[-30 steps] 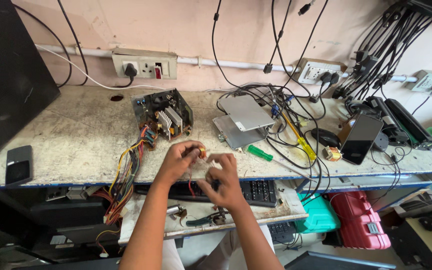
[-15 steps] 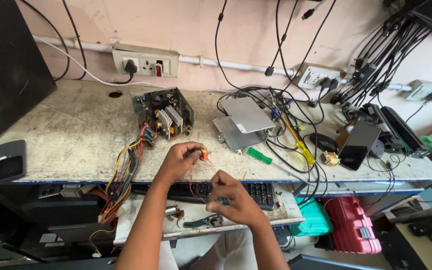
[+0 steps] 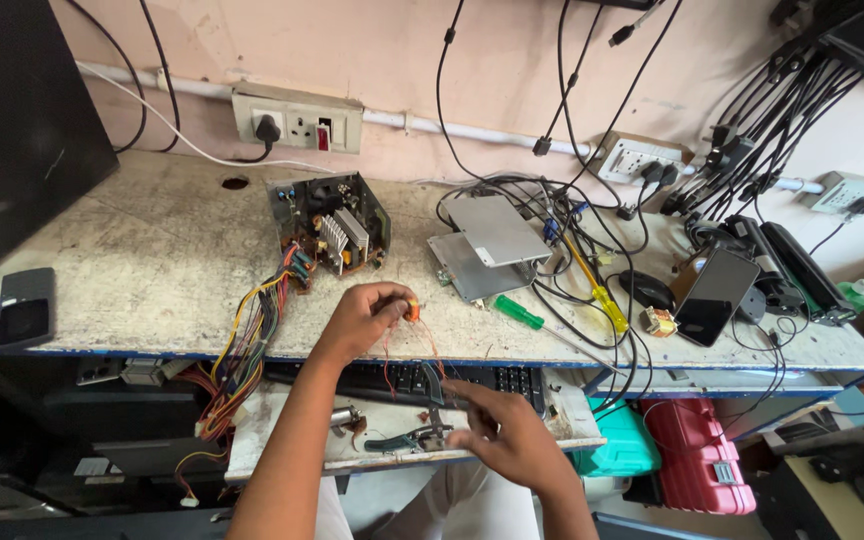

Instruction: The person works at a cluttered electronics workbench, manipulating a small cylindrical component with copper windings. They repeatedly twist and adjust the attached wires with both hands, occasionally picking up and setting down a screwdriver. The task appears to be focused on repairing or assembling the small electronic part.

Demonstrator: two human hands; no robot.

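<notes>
Left hand [image 3: 364, 318]: fingers pinched on a small orange coil [image 3: 412, 310], thin red wires hanging, held over the table [image 3: 132, 270] front edge. Right hand [image 3: 507, 432]: grasping pliers [image 3: 422, 425] on the keyboard tray [image 3: 292, 455]. Nearby: open power supply [image 3: 330, 225], green screwdriver [image 3: 520, 312].

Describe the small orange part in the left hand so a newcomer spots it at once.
Start at the open grey power supply box on the worn white workbench, then drop towards the front edge. There the left hand pinches a small orange ring-shaped coil; unlike the nearby green-handled screwdriver, thin red wires dangle from it.
</notes>
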